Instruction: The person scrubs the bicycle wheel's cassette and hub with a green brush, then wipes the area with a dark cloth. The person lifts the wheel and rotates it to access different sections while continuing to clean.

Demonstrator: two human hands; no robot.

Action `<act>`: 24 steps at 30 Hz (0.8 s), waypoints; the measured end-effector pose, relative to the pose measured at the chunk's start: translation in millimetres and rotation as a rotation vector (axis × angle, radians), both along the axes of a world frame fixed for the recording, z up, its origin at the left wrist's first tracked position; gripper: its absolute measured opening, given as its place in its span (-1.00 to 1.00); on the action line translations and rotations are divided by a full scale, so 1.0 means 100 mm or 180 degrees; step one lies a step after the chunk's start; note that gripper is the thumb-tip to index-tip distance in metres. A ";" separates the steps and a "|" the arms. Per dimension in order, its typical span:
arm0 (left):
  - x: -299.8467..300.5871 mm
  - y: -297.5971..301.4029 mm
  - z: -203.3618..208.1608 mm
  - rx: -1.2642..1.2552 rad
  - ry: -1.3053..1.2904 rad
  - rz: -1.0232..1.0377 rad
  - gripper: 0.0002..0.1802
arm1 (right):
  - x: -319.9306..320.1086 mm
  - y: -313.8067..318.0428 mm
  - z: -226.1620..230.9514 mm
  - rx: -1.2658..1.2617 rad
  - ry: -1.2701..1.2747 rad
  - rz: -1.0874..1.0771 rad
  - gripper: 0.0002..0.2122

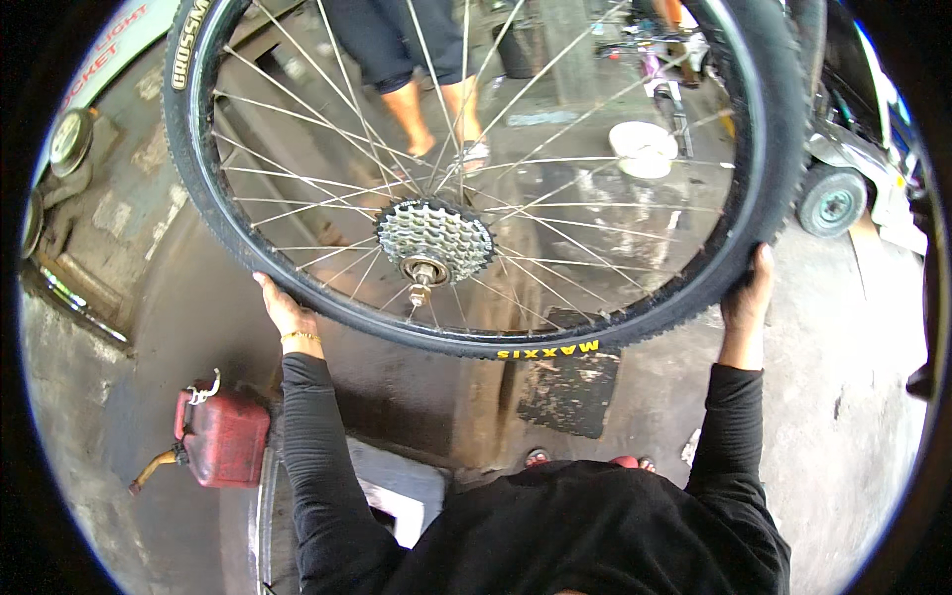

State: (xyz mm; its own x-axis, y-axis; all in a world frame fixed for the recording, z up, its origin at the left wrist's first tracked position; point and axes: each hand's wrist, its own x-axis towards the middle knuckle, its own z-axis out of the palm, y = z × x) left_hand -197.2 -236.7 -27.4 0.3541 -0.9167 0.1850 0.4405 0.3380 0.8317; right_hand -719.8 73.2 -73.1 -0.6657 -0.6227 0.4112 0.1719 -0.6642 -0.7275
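Observation:
A bicycle wheel (436,340) with a black knobby tyre is held up in front of me, tilted, its rear sprockets (432,236) and threaded axle end facing me. My left hand (286,311) grips the tyre at the lower left, the thumb showing and the other fingers hidden behind the rubber. On the right side my right hand (748,299) is closed on the tyre in the same way, its fingers mostly out of sight. Thin metal spokes run from the hub to the rim, and the floor shows between them.
A red fuel can (226,436) stands at the lower left. Beyond the wheel are another person's legs (407,114), a white round container (643,149) and a bicycle (662,74). A vehicle's small wheel (831,201) is at the right; a dark mat (570,395) lies near my feet.

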 end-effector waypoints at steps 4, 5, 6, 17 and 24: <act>-1.54 0.45 -0.07 0.0158 0.0169 -0.0692 -0.43 | -0.95 1.45 -0.09 0.0480 0.0728 -0.0480 -0.28; -1.93 0.52 -0.19 0.0148 0.0182 -0.0861 -0.43 | -0.98 1.68 0.07 0.0421 0.0808 -0.0799 -0.24; -2.28 0.60 -0.31 0.0136 0.0186 -0.1032 -0.44 | -0.97 1.90 0.23 0.0363 0.0882 -0.1120 -0.20; -5.57 1.82 -1.53 0.1183 -0.0258 -0.2593 -0.15 | -1.45 4.62 -0.15 0.0787 0.0230 -0.3244 -0.44; -6.44 1.78 -2.86 0.1533 -0.0431 -0.3375 -0.16 | -1.38 4.67 -0.76 0.1125 -0.0012 -0.3923 -0.44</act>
